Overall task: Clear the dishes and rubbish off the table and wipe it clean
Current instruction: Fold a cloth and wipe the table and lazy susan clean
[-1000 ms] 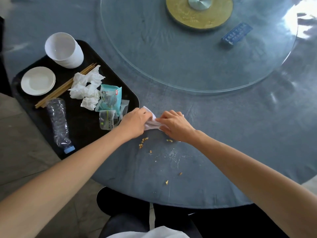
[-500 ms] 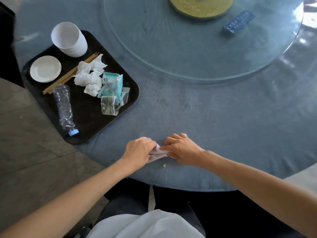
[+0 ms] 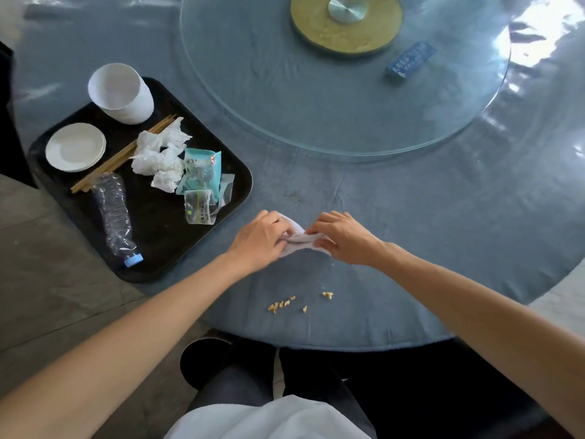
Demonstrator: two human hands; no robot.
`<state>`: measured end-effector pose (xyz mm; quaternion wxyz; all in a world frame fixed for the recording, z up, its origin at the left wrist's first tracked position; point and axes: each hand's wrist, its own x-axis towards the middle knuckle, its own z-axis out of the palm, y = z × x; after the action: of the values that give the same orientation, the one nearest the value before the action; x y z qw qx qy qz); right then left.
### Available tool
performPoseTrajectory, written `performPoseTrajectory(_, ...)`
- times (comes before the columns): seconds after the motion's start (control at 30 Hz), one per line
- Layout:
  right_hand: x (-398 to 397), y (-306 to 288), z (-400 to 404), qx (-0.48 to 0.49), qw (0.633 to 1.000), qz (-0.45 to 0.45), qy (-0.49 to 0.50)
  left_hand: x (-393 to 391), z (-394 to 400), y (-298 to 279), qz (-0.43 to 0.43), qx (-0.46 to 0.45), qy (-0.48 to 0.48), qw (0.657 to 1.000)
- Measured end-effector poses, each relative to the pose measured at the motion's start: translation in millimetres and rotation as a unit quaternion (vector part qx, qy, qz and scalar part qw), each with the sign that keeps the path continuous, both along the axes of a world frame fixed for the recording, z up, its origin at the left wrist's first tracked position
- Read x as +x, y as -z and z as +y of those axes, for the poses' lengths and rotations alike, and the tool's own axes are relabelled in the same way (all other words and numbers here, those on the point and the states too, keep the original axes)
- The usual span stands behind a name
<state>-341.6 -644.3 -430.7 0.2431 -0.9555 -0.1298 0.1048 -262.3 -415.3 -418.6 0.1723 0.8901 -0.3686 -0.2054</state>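
Observation:
My left hand (image 3: 259,240) and my right hand (image 3: 343,237) both grip a white cloth (image 3: 299,239) pressed on the blue table (image 3: 411,217), fingers closed on it. Yellow crumbs (image 3: 281,305) lie on the table between my hands and the near edge. The black tray (image 3: 164,236) at the left holds a white cup (image 3: 122,93), a small white plate (image 3: 75,146), wooden chopsticks (image 3: 104,169), crumpled tissues (image 3: 160,153), plastic wrappers (image 3: 201,182) and a crushed plastic bottle (image 3: 114,217).
A glass turntable (image 3: 316,115) with a gold hub (image 3: 346,25) fills the far middle of the table; a blue box (image 3: 410,60) lies on it. The tray overhangs the table's left edge above the grey floor (image 3: 47,280). My legs are under the near edge.
Both hands dragged the cloth toward the near edge and have now moved it back away from me. The crumbs lie gathered nearer the table's edge than before.

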Motion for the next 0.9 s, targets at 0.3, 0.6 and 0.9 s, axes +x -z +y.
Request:
performPoseTrajectory(0.3, -28, 7, 18, -0.023, 0.992, 0.041, 0.114, -9, 19, 23, -0.041, -0.036, 0.056, 0.997)
performPoseTrajectory(0.6, -44, -58, 55, -0.080, 0.979, -0.103, 0.160, -28, 81, -38, -0.186, -0.007, -0.014, 0.982)
performPoseTrajectory(0.9, -114, -65, 132, -0.046, 0.988, -0.142, 0.048, -140, 159, -48, -0.185, 0.013, -0.170, 0.968)
